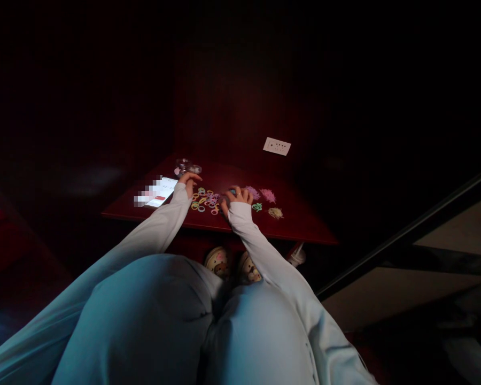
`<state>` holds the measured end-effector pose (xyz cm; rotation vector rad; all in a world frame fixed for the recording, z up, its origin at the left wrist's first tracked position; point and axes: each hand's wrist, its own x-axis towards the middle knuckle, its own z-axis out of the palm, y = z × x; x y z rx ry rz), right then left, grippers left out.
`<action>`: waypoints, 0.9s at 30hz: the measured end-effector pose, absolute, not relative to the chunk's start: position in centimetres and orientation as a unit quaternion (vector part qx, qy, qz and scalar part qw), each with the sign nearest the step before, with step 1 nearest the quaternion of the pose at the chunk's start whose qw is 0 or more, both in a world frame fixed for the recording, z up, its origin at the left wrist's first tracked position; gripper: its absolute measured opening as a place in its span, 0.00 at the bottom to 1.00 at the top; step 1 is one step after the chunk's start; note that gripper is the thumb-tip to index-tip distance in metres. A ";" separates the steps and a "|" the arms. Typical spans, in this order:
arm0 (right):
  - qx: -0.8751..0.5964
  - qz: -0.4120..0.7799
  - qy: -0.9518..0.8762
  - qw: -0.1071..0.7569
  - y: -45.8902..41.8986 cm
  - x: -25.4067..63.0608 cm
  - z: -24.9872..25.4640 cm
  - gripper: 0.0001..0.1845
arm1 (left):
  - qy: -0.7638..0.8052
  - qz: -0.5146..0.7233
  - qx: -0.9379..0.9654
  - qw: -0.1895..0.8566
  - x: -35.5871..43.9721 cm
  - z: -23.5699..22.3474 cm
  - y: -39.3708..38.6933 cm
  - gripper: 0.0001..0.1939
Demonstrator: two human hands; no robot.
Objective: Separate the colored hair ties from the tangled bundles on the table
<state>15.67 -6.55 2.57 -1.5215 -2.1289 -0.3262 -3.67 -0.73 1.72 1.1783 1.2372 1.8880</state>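
Many small coloured hair ties lie loose in a spread on the dark red table, between my two hands. My left hand is at the left end of this spread, its fingers stretched to the right and nothing visible in them. My right hand is at the right end, palm down with fingers apart and bent; what lies under its palm is hidden. A bit of blue shows at its fingertips. Beyond it are sorted piles: a purple pile, a pink pile, a green pile and a pale yellow pile.
A lit phone, partly blurred out, lies left of my left hand. Behind that hand is a clear plastic container. A white wall socket is on the back panel. My shoes are below the table's front edge.
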 end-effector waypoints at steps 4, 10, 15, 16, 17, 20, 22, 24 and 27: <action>-0.555 -0.073 -0.793 0.242 -5.4 12.5 2.7 0.22 | 0.464 0.721 0.421 0.294 -3.7 1.7 -0.6 0.07; -0.539 -0.035 -0.818 0.198 -3.6 10.0 3.8 0.26 | 0.487 0.698 0.423 0.312 -3.5 1.3 -0.8 0.09; -0.564 -0.010 -0.814 0.139 -2.2 9.0 5.9 0.30 | 0.475 0.706 0.424 0.311 -3.3 1.6 -1.1 0.08; -0.568 -0.004 -0.813 0.126 -2.0 8.9 6.1 0.31 | 0.474 0.706 0.421 0.316 -3.3 1.7 -1.2 0.08; -0.572 0.000 -0.813 0.115 -1.8 8.9 6.2 0.31 | 0.477 0.704 0.415 0.323 -3.3 1.8 -1.2 0.08; -0.562 0.001 -0.823 0.084 -1.5 8.7 6.0 0.30 | 0.488 0.696 0.413 0.328 -3.2 1.9 -1.2 0.08; -0.545 -0.007 -0.836 0.068 -1.4 8.6 5.7 0.28 | 0.491 0.693 0.418 0.323 -3.3 1.9 -1.2 0.08; -0.537 -0.010 -0.841 0.062 -1.5 8.6 5.4 0.27 | 0.497 0.686 0.418 0.328 -3.3 1.9 -1.3 0.09; -0.544 -0.004 -0.835 0.081 -1.6 8.6 5.3 0.25 | 0.498 0.682 0.415 0.340 -3.2 1.9 -1.4 0.09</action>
